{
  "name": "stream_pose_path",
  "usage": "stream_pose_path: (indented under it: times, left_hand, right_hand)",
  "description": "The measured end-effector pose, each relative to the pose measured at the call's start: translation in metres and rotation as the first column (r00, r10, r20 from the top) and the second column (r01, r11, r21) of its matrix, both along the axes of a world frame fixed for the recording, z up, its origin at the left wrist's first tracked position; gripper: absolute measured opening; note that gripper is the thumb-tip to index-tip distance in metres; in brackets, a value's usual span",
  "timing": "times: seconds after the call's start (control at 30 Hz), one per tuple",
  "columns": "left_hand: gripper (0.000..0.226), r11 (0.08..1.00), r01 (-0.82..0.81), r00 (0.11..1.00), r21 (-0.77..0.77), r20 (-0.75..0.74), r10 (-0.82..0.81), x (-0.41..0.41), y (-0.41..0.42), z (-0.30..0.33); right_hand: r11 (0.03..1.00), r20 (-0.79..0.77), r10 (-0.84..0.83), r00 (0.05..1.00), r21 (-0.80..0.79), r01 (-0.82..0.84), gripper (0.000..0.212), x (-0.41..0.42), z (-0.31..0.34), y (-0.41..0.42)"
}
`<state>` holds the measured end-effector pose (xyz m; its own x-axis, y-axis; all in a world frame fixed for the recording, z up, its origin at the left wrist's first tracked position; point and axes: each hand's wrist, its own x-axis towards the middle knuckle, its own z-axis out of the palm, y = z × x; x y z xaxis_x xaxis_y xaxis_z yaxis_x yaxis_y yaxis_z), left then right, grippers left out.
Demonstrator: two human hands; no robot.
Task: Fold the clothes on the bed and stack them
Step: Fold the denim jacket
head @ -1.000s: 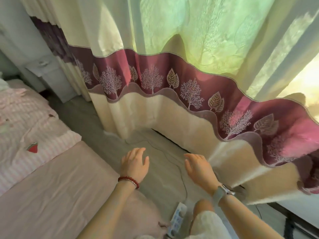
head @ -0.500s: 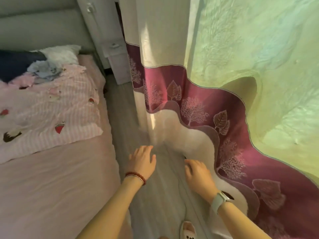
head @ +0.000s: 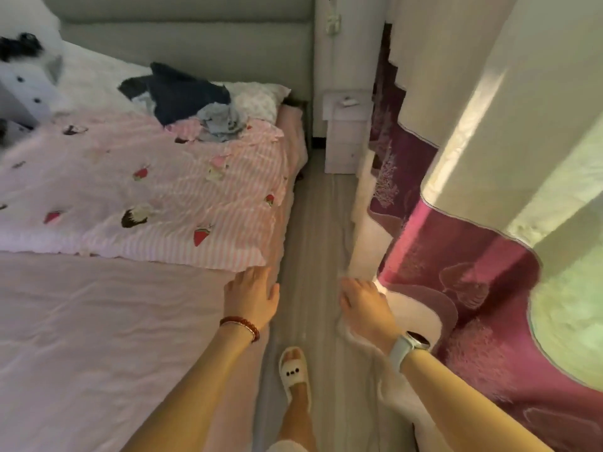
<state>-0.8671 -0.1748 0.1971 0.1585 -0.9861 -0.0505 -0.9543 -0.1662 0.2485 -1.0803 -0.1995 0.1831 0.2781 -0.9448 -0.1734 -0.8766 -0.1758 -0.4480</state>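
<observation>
Clothes [head: 192, 99] heaped (unfolded) on bed [head: 98, 321], left hand [head: 251, 298], right hand [head: 365, 308] outstretched, fingers relaxed, empty

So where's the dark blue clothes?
In the head view, the dark blue garment lies crumpled at the far end of the bed, beside the white pillow, near the grey headboard.

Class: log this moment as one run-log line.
stage: approaching bed | left hand: open, empty | right hand: open, empty | clothes pile: unfolded by headboard

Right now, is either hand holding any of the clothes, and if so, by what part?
Nothing is held. The left hand is open over the bed's edge, the right hand open beside the curtain. The clothes pile lies untouched near the headboard.
</observation>
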Motion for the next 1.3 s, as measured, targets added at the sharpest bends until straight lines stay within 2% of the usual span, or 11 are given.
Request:
stream_pose_path:
  times: [0.13, 0.27, 0.43, 0.53, 0.7, 0.87, 1.1, 1.3]
  left_hand:
    - [0.032, 0.998, -0.068, 0.998, -0.014, -0.008, 0.068, 0.057, -0.095, -0.001]
    - [0.039, 0.990, -0.138, 0.990, -0.002, -0.007, 0.138, 0.107, -0.185, 0.006]
    - [0.042, 0.979, -0.201, 0.978, 0.023, -0.047, 0.202, 0.143, -0.280, 0.014]
    - [0.042, 0.978, -0.208, 0.977, 0.024, -0.033, 0.209, 0.159, -0.346, 0.011]
    - [0.042, 0.965, -0.263, 0.964, 0.005, -0.033, 0.263, 0.192, -0.467, 0.005]
    - [0.042, 0.908, -0.418, 0.907, 0.016, -0.038, 0.418, 0.230, -0.584, 0.009]
    - [0.042, 0.849, -0.526, 0.845, 0.051, -0.079, 0.529, 0.290, -0.691, 0.002]
    - [0.039, 0.800, -0.596, 0.788, 0.070, -0.141, 0.599, 0.386, -0.784, -0.025]
  right_hand:
    - [0.997, -0.018, 0.071, 0.997, -0.002, -0.071, 0.034, 0.056, -0.001, -0.111]
    - [0.987, -0.054, 0.158, 0.986, -0.005, -0.159, 0.039, 0.103, 0.014, -0.213]
    - [0.986, -0.051, 0.163, 0.985, -0.034, -0.165, 0.039, 0.141, 0.034, -0.319]
    - [0.979, 0.012, 0.188, 0.982, -0.078, -0.187, 0.034, 0.163, 0.035, -0.386]
    - [0.962, 0.076, 0.272, 0.959, -0.058, -0.268, 0.028, 0.199, 0.024, -0.519]
    - [0.923, 0.160, 0.385, 0.909, -0.052, -0.382, 0.019, 0.242, 0.021, -0.659]
    - [0.840, 0.113, 0.528, 0.842, 0.080, -0.537, 0.041, 0.324, 0.010, -0.797]
    - [0.821, 0.140, 0.548, 0.825, 0.103, -0.562, 0.034, 0.418, -0.021, -0.897]
